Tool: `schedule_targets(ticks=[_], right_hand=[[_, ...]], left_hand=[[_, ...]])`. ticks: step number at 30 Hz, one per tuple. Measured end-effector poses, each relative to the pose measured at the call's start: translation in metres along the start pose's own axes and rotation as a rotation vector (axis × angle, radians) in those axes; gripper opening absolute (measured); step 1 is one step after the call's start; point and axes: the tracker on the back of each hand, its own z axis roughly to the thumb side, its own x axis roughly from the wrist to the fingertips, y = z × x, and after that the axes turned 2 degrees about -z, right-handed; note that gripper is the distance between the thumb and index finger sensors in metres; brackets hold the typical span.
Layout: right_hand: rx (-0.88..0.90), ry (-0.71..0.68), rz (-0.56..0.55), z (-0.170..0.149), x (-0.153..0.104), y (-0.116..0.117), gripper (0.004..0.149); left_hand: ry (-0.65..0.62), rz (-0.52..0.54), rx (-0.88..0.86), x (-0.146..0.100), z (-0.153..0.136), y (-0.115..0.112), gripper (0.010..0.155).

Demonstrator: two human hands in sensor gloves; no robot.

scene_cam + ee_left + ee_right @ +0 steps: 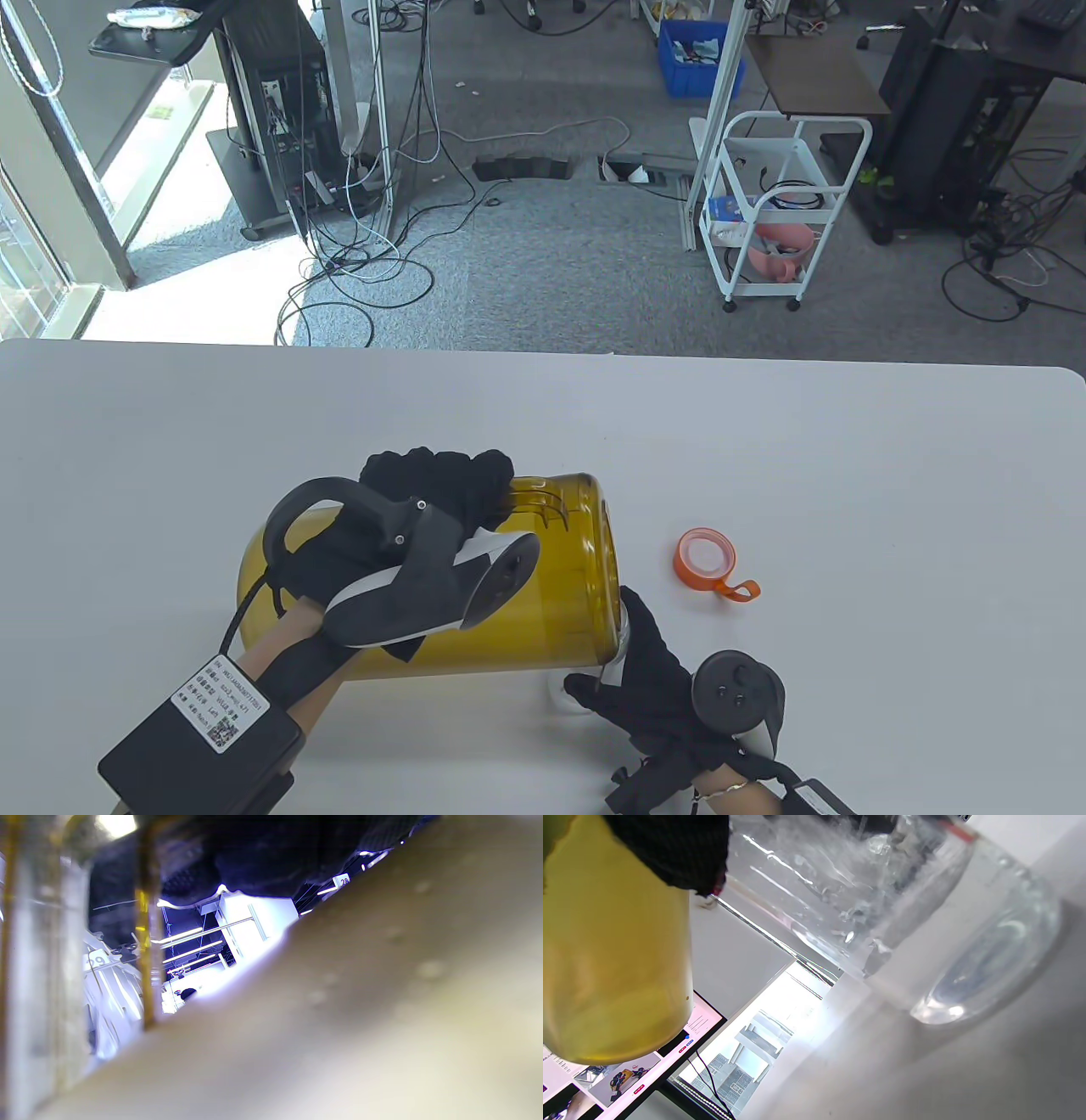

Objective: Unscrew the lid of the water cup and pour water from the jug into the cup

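The amber jug [560,586] is tipped on its side above the table, its mouth facing right and down. My left hand [441,492] grips its handle from above. The clear cup [882,921] stands under the jug's mouth with water streaming into it; in the table view it is mostly hidden behind the jug and my right hand [645,671], which holds the cup's side. The jug's yellow body [615,955] fills the left of the right wrist view. The orange cup lid [708,556] lies flat on the table to the right of the jug.
The white table [848,475] stretches wide to the right and back. Beyond its far edge are a grey carpet with cables, a white trolley [785,212] and a blue crate [696,55].
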Motion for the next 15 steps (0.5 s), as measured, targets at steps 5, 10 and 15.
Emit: schedule_targets(ticks=[5,10,15], right_hand=[[0.000,0.000,0.000,0.0000,0.0000,0.0000,0.099],[0.000,0.000,0.000,0.0000,0.0000,0.0000,0.099],[0.000,0.000,0.000,0.0000,0.0000,0.0000,0.099]], left_hand=[[-0.001,-0.005,0.006,0.0009,0.0007,0.0007,0.036],[-0.002,-0.005,0.010,0.0011,0.0015,0.0011,0.036],[-0.007,-0.009,0.021,0.0028,0.0031,0.0026,0.036]])
